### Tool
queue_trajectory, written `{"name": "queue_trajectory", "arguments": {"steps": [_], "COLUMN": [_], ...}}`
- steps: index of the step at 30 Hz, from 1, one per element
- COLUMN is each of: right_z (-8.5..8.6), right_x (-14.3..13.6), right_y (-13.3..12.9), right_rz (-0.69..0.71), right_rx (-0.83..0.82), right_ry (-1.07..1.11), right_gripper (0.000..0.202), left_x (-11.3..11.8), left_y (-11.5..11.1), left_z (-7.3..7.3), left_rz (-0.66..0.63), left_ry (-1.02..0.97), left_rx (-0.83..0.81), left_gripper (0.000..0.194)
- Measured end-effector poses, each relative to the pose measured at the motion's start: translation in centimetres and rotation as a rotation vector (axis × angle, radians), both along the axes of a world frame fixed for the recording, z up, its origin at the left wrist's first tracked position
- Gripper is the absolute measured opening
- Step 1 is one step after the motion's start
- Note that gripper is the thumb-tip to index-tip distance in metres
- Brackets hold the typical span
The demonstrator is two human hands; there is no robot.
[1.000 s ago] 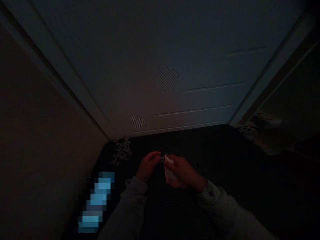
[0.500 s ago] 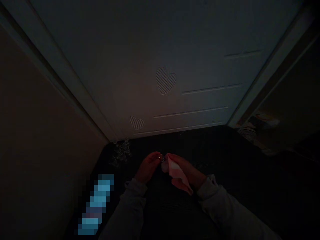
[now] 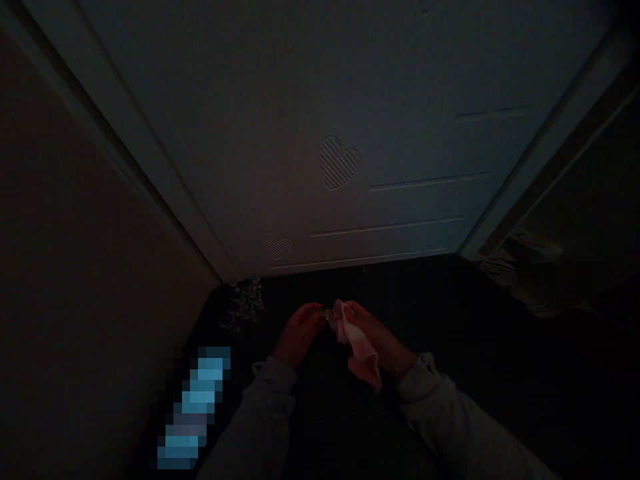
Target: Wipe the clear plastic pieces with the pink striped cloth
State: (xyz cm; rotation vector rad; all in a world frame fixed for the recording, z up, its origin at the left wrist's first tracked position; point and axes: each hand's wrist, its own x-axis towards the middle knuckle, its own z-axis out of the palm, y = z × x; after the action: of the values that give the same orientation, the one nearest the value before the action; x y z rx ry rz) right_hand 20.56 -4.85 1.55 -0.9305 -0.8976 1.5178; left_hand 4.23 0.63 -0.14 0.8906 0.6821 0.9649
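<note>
One pale panel [image 3: 280, 113], pressed with striped hearts, standing beyond the grip. One dark surface [image 3: 430, 320], below the grip and up to the panel's foot. Two sleeves [image 3: 460, 407], nearer the wearer than the grip. One bright blue patch [image 3: 193, 407], left of the grip and nearer the wearer (blurred past naming). One right hand [image 3: 371, 325], closed about a pink cloth, at the right of the grip. One left hand [image 3: 299, 332], fingertips together on a small shiny piece, at the left of the grip. The cloth [image 3: 364, 357], crumpled at its upper end against the piece, its tail hanging towards the wearer. One heap of clear small things [image 3: 245, 303], left of the grip, near the panel's foot. The piece [image 3: 329, 315], between both hands, details lost in the gloom. Hazards, in judgement: a tug through the cloth could pull the piece from so slight a pinch; poor light could hide where it dropped; the loose tail could snag it.
</note>
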Motion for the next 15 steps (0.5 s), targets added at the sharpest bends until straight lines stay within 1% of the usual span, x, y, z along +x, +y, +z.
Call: {"name": "queue_trajectory", "arguments": {"steps": [3, 6, 10, 15], "right_z": [-0.1, 0.3, 1.2, 1.8], "right_x": [0.1, 0.2, 0.2, 0.0], "right_y": [0.0, -0.1, -0.3, -0.8], "right_rz": [-0.032, -0.045, -0.042, -0.003], "right_rx": [-0.007, 0.010, 0.064, 0.145], "right_ry": [-0.058, -0.133, -0.246, -0.393], "right_gripper": [0.019, 0.014, 0.024, 0.021], "left_x": [-0.1, -0.3, -0.5, -0.6], "left_y": [0.1, 0.3, 0.4, 0.5], "left_z": [-0.2, -0.3, -0.2, 0.0], "left_rz": [0.002, 0.013, 0.033, 0.043], "left_ry": [0.002, 0.007, 0.018, 0.033], "left_rx": [-0.007, -0.005, 0.002, 0.006], "left_gripper": [0.016, 0.016, 0.016, 0.016]}}
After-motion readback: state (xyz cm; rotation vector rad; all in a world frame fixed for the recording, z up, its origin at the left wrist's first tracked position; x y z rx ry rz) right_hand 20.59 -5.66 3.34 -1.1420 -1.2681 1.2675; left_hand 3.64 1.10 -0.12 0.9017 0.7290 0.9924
